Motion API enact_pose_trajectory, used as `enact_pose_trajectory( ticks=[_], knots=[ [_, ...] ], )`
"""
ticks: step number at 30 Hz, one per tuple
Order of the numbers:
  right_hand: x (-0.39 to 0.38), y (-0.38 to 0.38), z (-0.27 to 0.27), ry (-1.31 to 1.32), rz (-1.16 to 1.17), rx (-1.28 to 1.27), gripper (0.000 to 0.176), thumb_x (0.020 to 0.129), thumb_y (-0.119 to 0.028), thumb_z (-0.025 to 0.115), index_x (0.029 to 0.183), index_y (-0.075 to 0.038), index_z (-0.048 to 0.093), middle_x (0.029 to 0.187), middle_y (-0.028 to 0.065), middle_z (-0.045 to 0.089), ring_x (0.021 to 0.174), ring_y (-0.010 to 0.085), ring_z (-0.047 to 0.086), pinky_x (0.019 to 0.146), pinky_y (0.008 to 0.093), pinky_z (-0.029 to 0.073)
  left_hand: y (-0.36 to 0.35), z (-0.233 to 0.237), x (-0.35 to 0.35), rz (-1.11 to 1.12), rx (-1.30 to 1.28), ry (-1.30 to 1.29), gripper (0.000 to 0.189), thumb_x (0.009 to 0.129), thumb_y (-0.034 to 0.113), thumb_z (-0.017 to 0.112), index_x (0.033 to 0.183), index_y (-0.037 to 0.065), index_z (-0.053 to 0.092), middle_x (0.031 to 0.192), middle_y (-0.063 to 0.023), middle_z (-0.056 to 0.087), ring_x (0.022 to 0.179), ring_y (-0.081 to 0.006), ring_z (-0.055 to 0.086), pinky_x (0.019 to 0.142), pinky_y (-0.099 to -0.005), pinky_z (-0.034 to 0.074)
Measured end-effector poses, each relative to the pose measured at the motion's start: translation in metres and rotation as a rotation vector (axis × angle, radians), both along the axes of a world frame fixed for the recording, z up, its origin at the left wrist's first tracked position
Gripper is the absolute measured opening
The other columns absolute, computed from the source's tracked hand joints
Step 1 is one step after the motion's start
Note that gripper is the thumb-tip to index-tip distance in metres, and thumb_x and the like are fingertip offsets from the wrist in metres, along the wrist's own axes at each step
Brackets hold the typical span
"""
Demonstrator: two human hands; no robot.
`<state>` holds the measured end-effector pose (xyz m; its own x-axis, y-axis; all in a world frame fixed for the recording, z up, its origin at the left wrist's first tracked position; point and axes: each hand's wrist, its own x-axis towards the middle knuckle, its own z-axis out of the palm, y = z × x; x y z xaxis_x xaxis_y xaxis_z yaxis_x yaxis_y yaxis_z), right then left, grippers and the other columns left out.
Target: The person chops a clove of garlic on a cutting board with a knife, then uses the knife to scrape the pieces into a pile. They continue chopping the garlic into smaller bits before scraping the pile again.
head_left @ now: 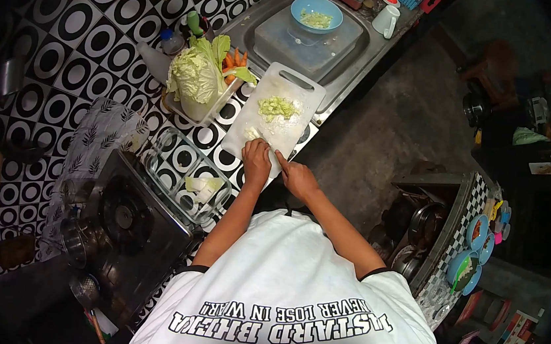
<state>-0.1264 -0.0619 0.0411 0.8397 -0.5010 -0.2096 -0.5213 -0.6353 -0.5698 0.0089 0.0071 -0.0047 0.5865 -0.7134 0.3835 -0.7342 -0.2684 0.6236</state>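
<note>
A white cutting board (244, 119) lies on the tiled counter, with a heap of chopped napa cabbage (277, 108) on its middle. At the board's near end, my left hand (256, 159) is closed, fingers bunched over a small pale cabbage piece (251, 132). Just right of it, my right hand (297, 177) is closed around a knife (273, 153), its forefinger stretched along the blade; most of the knife is hidden. Left of the board, a large napa cabbage (194, 81) and several carrots (234, 60) sit in a clear container (209, 112).
A blue bowl (316, 14) of chopped cabbage stands on an upturned tub (307, 52) in the sink (371, 38). A glass dish (164, 161) holds cabbage pieces (204, 188) beside the black stove (149, 243). A white jug (386, 20) stands by the sink; blue bowls (462, 269) are on a right-hand shelf.
</note>
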Motion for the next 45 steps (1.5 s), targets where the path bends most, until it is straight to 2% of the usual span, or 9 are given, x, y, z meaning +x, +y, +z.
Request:
enact_pose_trajectory(
  ticks=[3, 10, 12, 21, 30, 33, 45],
  knots=[
    [0.0, 0.001, -0.002, -0.007, -0.001, 0.014, 0.064, 0.088, -0.007, 0.054, 0.148, -0.015, 0.036, 0.082, 0.02, 0.064, 0.077, 0.0384, 0.064, 0.072, 0.048, 0.051, 0.0, 0.0, 0.0, 0.006, 0.027, -0.01, 0.004, 0.082, 0.002, 0.061, 0.086, 0.003, 0.06, 0.098, -0.009, 0.06, 0.097, -0.0291, 0.054, 0.087, -0.0406, 0.041],
    [-0.001, 0.007, -0.012, -0.048, -0.012, 0.027, 0.064, 0.088, -0.004, 0.052, 0.148, -0.014, 0.035, 0.083, 0.0195, 0.065, 0.076, 0.0382, 0.064, 0.071, 0.0475, 0.05, 0.001, 0.002, -0.001, 0.003, 0.036, -0.002, 0.005, 0.082, 0.001, 0.061, 0.087, 0.003, 0.06, 0.098, -0.0089, 0.06, 0.096, -0.029, 0.054, 0.086, -0.0407, 0.041],
    [-0.002, 0.005, -0.014, -0.071, -0.009, 0.023, 0.064, 0.087, -0.003, 0.052, 0.148, -0.014, 0.035, 0.082, 0.0194, 0.064, 0.076, 0.0381, 0.064, 0.071, 0.0473, 0.05, 0.0, 0.004, 0.0, -0.006, 0.003, 0.006, 0.009, 0.079, -0.003, 0.063, 0.086, 0.002, 0.06, 0.098, -0.0108, 0.06, 0.096, -0.0316, 0.055, 0.085, -0.0414, 0.041],
    [-0.007, -0.001, -0.016, -0.113, 0.039, 0.011, 0.063, 0.088, -0.005, 0.051, 0.148, -0.015, 0.036, 0.079, 0.0183, 0.063, 0.071, 0.0377, 0.064, 0.069, 0.0473, 0.052, 0.0, 0.002, 0.0, 0.002, 0.006, -0.018, 0.005, 0.081, 0.001, 0.061, 0.086, 0.004, 0.06, 0.097, -0.0086, 0.06, 0.095, -0.0291, 0.054, 0.085, -0.0402, 0.041],
    [-0.009, 0.0, -0.025, -0.079, 0.042, -0.032, 0.07, 0.084, -0.002, 0.051, 0.15, -0.019, 0.034, 0.078, 0.0176, 0.063, 0.071, 0.0365, 0.065, 0.069, 0.0469, 0.053, 0.001, 0.005, 0.001, -0.016, -0.011, -0.001, 0.008, 0.079, -0.002, 0.063, 0.086, 0.002, 0.06, 0.097, -0.0111, 0.06, 0.094, -0.0316, 0.055, 0.083, -0.0414, 0.042],
    [-0.011, -0.001, -0.028, -0.066, 0.057, -0.038, 0.072, 0.083, -0.002, 0.051, 0.15, -0.019, 0.032, 0.078, 0.0174, 0.063, 0.07, 0.0368, 0.065, 0.069, 0.0471, 0.053, 0.001, 0.004, 0.001, -0.011, 0.006, -0.022, 0.005, 0.082, 0.001, 0.062, 0.086, 0.003, 0.06, 0.096, -0.0084, 0.06, 0.093, -0.0293, 0.055, 0.083, -0.0407, 0.042],
    [-0.011, 0.0, -0.042, -0.07, 0.054, -0.052, 0.081, 0.08, 0.002, 0.053, 0.153, -0.023, 0.025, 0.079, 0.0186, 0.062, 0.069, 0.0394, 0.064, 0.068, 0.049, 0.054, 0.001, 0.005, 0.002, -0.019, -0.005, 0.007, 0.006, 0.081, 0.001, 0.062, 0.087, 0.003, 0.061, 0.096, -0.0086, 0.06, 0.093, -0.0297, 0.055, 0.083, -0.0409, 0.042]
  ],
)
